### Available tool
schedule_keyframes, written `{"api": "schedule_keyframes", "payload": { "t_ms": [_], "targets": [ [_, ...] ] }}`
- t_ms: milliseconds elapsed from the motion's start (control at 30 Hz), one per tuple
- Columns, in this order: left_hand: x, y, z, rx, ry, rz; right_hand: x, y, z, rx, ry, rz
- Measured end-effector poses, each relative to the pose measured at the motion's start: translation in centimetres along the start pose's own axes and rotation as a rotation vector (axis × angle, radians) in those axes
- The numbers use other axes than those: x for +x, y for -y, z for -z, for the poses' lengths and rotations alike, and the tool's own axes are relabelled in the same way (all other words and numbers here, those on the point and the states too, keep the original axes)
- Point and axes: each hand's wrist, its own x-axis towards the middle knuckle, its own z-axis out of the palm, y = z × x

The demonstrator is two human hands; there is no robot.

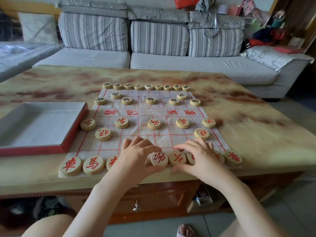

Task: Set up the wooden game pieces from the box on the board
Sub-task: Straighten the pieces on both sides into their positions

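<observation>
While the cloth board (pixel 153 113) is lying flat on the counter (pixel 256 134), the left hand (pixel 136 154) is curling its fingers (pixel 152 147) round the middle red piece (pixel 159 159) of the near row; the right hand (pixel 201 155) is pinching the neighbouring piece (pixel 177 158) between fingers and thumb. The box (pixel 73 134) is sitting left of the board.

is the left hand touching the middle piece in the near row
Touching. Head view shows the left hand pinching the middle piece, finger on its far edge, thumb at its near edge.
</observation>
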Motion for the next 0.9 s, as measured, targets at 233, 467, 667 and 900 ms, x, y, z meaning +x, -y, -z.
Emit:
{"api": "schedule_keyframes", "payload": {
  "t_ms": [233,467,667,900],
  "targets": [
    [-0.1,-0.5,0.0,0.010,0.010,0.025,-0.7,0.2,0.4,0.105,0.040,-0.024],
    [-0.4,-0.3,0.2,0.012,0.041,0.021,-0.4,0.2,0.1,0.090,0.011,-0.008],
    [-0.6,-0.2,0.3,0.016,0.045,0.036,0.0,0.1,-0.9,0.010,-0.021,0.012],
    [-0.7,-0.5,0.7,0.018,0.061,0.059,0.0,0.3,-0.8,-0.011,-0.027,0.016]
  ]
}}
